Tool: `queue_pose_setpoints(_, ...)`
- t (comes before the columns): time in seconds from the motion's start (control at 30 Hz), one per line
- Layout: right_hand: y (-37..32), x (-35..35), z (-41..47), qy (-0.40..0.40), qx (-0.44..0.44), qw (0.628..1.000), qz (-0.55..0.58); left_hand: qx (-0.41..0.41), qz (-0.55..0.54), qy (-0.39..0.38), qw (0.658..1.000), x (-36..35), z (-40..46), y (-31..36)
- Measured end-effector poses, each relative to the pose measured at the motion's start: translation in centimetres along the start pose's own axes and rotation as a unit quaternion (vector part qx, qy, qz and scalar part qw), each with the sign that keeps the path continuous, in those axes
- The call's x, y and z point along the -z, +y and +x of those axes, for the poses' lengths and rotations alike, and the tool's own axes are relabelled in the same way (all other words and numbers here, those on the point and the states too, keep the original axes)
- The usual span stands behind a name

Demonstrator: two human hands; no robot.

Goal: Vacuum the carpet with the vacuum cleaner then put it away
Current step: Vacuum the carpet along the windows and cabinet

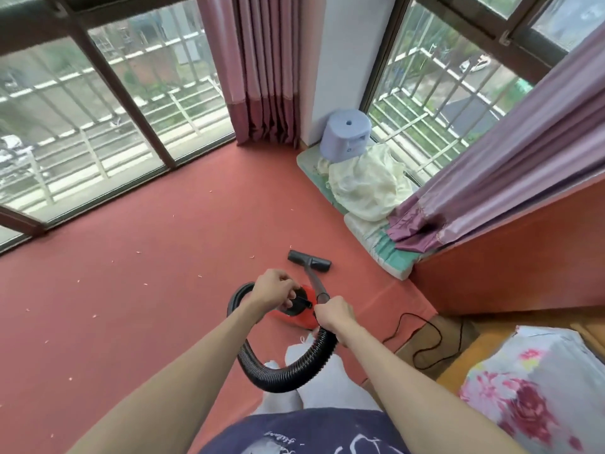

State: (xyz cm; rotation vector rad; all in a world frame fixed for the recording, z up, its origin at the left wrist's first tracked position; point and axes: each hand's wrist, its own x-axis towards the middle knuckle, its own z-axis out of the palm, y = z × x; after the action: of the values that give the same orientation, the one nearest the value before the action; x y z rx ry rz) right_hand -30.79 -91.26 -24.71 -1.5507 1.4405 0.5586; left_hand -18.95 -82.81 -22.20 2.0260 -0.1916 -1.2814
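Here, left to right: the left hand (pixel 273 290) curls its fingers round the black carry handle (pixel 299 301) on top of the red vacuum body (pixel 296 317), which sits on the red carpet (pixel 131 290) just ahead of the person's feet. A ribbed black hose (pixel 288 371) loops from the body's left side round toward 6 o'clock and up to the right hand (pixel 334 316), which grips the hose end where the rigid tube (pixel 316 283) begins.

The tube's long axis runs from the right hand toward 11 o'clock, ending in the floor head (pixel 309 260), whose bar lies crosswise, flat on the carpet. Small pale scraps (pixel 52 340) are scattered across the carpet at 9 to 11 o'clock. A black cord (pixel 422 342) trails off at 3 o'clock.

Judged handling: the body is compact and probably light enough for one hand at the handle; the hose is limp and springy, the tube stiff, so steering is best done from the tube's upper end.
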Motion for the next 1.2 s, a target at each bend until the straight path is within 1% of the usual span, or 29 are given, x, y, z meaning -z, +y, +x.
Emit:
queue_pose_setpoints(0.07, 0.5, -0.4, -1.1, 0.002, 0.005, 0.999, -0.035, 0.017, -0.012, 0.001, 1.000, 0.0, -0.9, -1.7)
queue_pose_setpoints(0.17, 1.0, -1.1, -2.0, -0.018, 0.017, 0.997, -0.075, 0.026, -0.023, 0.008, 0.999, -0.2, -2.0, -3.7)
queue_pose_setpoints(0.33, 1.0, -2.7, -1.4, -0.013, 0.030, 0.989, -0.143, 0.046, -0.059, 0.035, 0.997, -0.1, -3.7, -5.2)
queue_pose_setpoints(0.47, 0.0, -2.8, 1.0, -0.015, 0.022, 0.994, -0.109, 0.061, -0.088, 0.082, 0.991, 0.5, -4.4, -5.1)
queue_pose_setpoints(0.57, -1.9, -1.3, 3.0, -0.013, 0.028, 0.996, -0.082, 0.072, -0.106, 0.128, 0.983, 0.7, -4.5, -4.8)
queue_pose_setpoints(0.7, -4.2, 1.4, 5.4, -0.011, 0.037, 0.998, -0.044, 0.084, -0.115, 0.150, 0.978, -0.2, -3.8, -4.0)
queue_pose_setpoints(0.8, -4.7, 2.9, 5.7, -0.022, 0.051, 0.997, -0.057, 0.092, -0.133, 0.162, 0.973, -1.4, -3.2, -3.1)
queue_pose_setpoints(0.9, -3.7, 3.7, 4.9, -0.024, 0.073, 0.990, -0.117, 0.095, -0.147, 0.167, 0.970, -2.3, -2.4, -1.9)
queue_pose_setpoints(1.0, -2.1, 3.9, 4.5, -0.054, 0.070, 0.984, -0.153, 0.096, -0.151, 0.176, 0.968, -2.4, -2.1, -0.3)
queue_pose_setpoints(1.1, -1.9, 3.6, 4.5, -0.073, 0.064, 0.985, -0.146, 0.088, -0.149, 0.187, 0.967, -1.7, -2.2, 0.8)
queue_pose_setpoints(1.2, -3.6, 3.9, 5.5, -0.069, 0.065, 0.988, -0.124, 0.077, -0.124, 0.199, 0.969, -0.7, -2.6, 1.6)
